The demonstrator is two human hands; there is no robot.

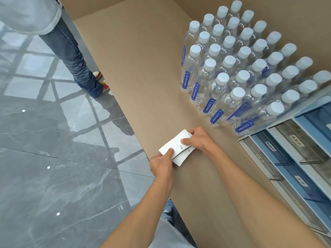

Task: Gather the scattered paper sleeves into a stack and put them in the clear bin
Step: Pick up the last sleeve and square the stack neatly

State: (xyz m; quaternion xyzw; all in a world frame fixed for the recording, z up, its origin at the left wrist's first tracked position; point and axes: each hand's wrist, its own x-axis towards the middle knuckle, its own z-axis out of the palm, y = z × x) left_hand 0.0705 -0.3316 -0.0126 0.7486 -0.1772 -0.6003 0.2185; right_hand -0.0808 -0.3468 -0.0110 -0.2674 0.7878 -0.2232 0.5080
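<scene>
The white paper sleeves (pixel 176 148) are pinched between both hands just below the middle of the frame, near the table's (pixel 143 68) left edge: left hand (pixel 161 162) clamped on the lower end, right hand (pixel 196 138) on the upper end. Edges should probably be tapped square before the stack gets lifted, or it'll fan out. At the right edge, clear bins (pixel 293 154) with labelled dividers are seen; what's inside can't really be told. Water bottles (pixel 238 68) are packed at upper right.

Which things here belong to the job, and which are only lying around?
Job: sleeves, left hand, right hand, clear bins.
Not job: bottles, counter, bystander's legs.
</scene>
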